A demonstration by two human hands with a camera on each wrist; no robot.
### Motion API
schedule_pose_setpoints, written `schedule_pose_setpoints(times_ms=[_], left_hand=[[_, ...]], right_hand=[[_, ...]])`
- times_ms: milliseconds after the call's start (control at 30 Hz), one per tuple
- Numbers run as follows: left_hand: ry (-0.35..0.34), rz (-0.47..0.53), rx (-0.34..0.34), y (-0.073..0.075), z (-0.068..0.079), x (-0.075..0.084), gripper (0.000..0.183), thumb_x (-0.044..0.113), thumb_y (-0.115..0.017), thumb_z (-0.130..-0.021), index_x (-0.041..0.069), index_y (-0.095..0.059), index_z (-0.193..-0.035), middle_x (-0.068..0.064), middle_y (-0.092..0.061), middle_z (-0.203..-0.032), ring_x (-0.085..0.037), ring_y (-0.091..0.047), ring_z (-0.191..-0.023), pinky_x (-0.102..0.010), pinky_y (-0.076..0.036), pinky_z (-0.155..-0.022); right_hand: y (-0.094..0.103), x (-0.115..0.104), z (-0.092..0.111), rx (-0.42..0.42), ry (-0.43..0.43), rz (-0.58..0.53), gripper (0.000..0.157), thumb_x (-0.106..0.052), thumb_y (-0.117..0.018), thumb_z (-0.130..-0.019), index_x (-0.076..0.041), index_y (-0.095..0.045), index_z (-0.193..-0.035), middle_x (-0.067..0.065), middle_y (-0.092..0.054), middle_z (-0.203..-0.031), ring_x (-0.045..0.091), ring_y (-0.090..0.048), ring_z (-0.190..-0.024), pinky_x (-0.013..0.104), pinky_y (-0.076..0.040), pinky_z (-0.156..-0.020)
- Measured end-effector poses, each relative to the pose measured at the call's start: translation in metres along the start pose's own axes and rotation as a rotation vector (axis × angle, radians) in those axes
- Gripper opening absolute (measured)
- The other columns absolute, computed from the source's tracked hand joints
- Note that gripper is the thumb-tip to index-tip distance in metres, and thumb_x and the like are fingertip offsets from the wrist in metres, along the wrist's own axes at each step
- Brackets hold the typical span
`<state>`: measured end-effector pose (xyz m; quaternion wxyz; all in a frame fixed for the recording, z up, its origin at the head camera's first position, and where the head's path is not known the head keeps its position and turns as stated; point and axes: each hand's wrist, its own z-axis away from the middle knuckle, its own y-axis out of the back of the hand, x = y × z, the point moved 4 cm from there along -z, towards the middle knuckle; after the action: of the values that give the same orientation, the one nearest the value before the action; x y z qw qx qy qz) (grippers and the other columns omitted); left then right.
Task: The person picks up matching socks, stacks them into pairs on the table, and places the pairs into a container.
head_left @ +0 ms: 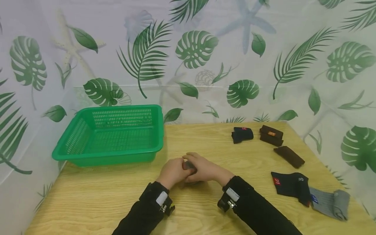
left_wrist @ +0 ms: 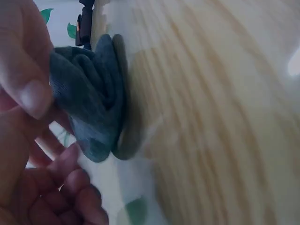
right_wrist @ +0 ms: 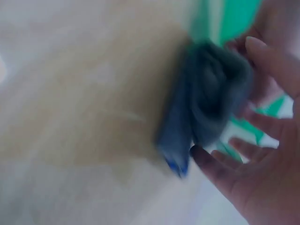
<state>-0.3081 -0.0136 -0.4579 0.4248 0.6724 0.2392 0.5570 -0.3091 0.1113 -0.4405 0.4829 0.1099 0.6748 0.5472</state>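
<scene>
A grey rolled sock [head_left: 190,165] [left_wrist: 89,103] [right_wrist: 213,98] is between the two hands, low over the middle of the table, and largely hidden by them in the head view. My left hand [head_left: 173,171] grips its left side, the thumb pressed on the roll. From the other side my right hand [head_left: 205,168] holds it, thumb at one end and a fingertip at the lower edge in the right wrist view. One flap hangs beside the roll there, with a blue patch at its tip.
A green plastic basket [head_left: 110,159] stands at the back left. Along the right lie a navy folded sock [head_left: 243,133], a brown sock bundle [head_left: 271,139], another brown sock [head_left: 289,156], a black sock [head_left: 289,184] and a grey sock [head_left: 326,202]. Leaf-print sheeting [head_left: 205,98] surrounds the wooden table.
</scene>
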Motion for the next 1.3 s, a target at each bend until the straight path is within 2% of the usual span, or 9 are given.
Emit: schedule_pose_setpoints(times_ms=[100, 200, 400, 600, 733, 833, 1000, 1133, 1300], left_hand=[[0.022, -0.02, 0.036, 0.0, -0.002, 0.008, 0.035, 0.038, -0.072, -0.087, 0.013, -0.054, -0.071, 0.002, -0.053, -0.065, -0.015, -0.051, -0.058, -0.028, -0.04, -0.051], [0.041, -0.014, 0.077, -0.002, -0.003, 0.016, 0.035, 0.037, -0.073, -0.085, 0.009, -0.053, -0.078, -0.001, -0.05, -0.069, -0.016, -0.049, -0.059, -0.028, -0.04, -0.051], [0.082, -0.076, 0.079, -0.012, -0.004, 0.023, 0.049, 0.037, -0.08, -0.078, -0.001, -0.056, -0.099, -0.012, -0.055, -0.086, -0.025, -0.058, -0.074, -0.038, -0.052, -0.063], [0.066, -0.045, 0.069, -0.014, -0.003, 0.019, 0.035, 0.017, -0.075, -0.081, 0.011, -0.063, -0.114, -0.015, -0.052, -0.103, -0.021, -0.05, -0.062, -0.033, -0.045, -0.055], [0.033, -0.085, 0.073, -0.006, 0.004, 0.011, 0.013, 0.01, -0.064, -0.089, 0.013, -0.07, -0.101, -0.011, -0.051, -0.095, -0.019, -0.045, -0.061, -0.03, -0.041, -0.053], [0.044, -0.105, 0.091, 0.003, 0.01, 0.001, 0.016, 0.013, -0.057, -0.093, 0.012, -0.073, -0.095, -0.006, -0.05, -0.085, -0.017, -0.042, -0.067, -0.029, -0.038, -0.054], [0.047, -0.198, 0.099, 0.009, 0.012, -0.002, 0.021, 0.027, -0.068, -0.085, 0.01, -0.07, -0.072, -0.006, -0.054, -0.079, -0.019, -0.047, -0.072, -0.031, -0.041, -0.058], [0.09, -0.317, 0.022, 0.004, 0.008, 0.006, 0.027, 0.031, -0.081, -0.076, 0.007, -0.069, -0.075, -0.008, -0.057, -0.08, -0.023, -0.059, -0.075, -0.036, -0.051, -0.063], [0.127, -0.192, -0.013, 0.008, 0.014, -0.005, 0.021, 0.016, -0.078, -0.077, 0.005, -0.061, -0.073, -0.003, -0.053, -0.068, -0.017, -0.053, -0.06, -0.03, -0.045, -0.051]], right_hand=[[0.012, 0.008, 0.005, 0.017, -0.06, 0.003, 0.047, -0.009, -0.064, -0.089, 0.002, -0.053, -0.133, 0.024, -0.046, -0.14, 0.04, -0.046, -0.128, 0.051, -0.043, -0.1], [0.016, 0.017, 0.006, 0.081, -0.203, 0.073, 0.025, -0.002, -0.059, -0.089, -0.001, -0.066, -0.113, 0.015, -0.064, -0.113, 0.03, -0.061, -0.1, 0.042, -0.051, -0.083], [0.003, 0.028, 0.003, 0.082, -0.414, 0.147, 0.004, -0.007, -0.066, -0.088, -0.004, -0.064, -0.091, 0.004, -0.06, -0.079, 0.016, -0.052, -0.069, 0.032, -0.047, -0.064], [0.0, 0.025, 0.0, 0.072, -0.414, 0.17, 0.01, -0.003, -0.069, -0.086, -0.005, -0.059, -0.085, 0.004, -0.057, -0.077, 0.017, -0.051, -0.068, 0.031, -0.046, -0.063], [-0.001, 0.022, 0.0, 0.055, -0.408, 0.207, 0.014, -0.004, -0.07, -0.087, -0.006, -0.057, -0.083, 0.004, -0.056, -0.076, 0.017, -0.05, -0.068, 0.031, -0.045, -0.063], [-0.002, 0.021, 0.0, 0.04, -0.413, 0.24, 0.013, -0.006, -0.069, -0.088, -0.007, -0.057, -0.084, 0.003, -0.056, -0.078, 0.016, -0.05, -0.069, 0.032, -0.046, -0.064], [-0.003, 0.017, -0.004, 0.029, -0.409, 0.283, 0.006, -0.004, -0.065, -0.09, -0.005, -0.06, -0.087, 0.004, -0.058, -0.078, 0.016, -0.05, -0.068, 0.032, -0.046, -0.063], [-0.005, 0.014, -0.005, 0.044, -0.38, 0.312, 0.006, 0.0, -0.061, -0.089, -0.005, -0.06, -0.085, 0.004, -0.056, -0.073, 0.016, -0.048, -0.063, 0.03, -0.041, -0.057], [-0.004, 0.015, 0.007, 0.059, -0.373, 0.326, 0.007, 0.001, -0.061, -0.088, -0.005, -0.06, -0.083, 0.004, -0.055, -0.073, 0.016, -0.047, -0.062, 0.03, -0.041, -0.056]])
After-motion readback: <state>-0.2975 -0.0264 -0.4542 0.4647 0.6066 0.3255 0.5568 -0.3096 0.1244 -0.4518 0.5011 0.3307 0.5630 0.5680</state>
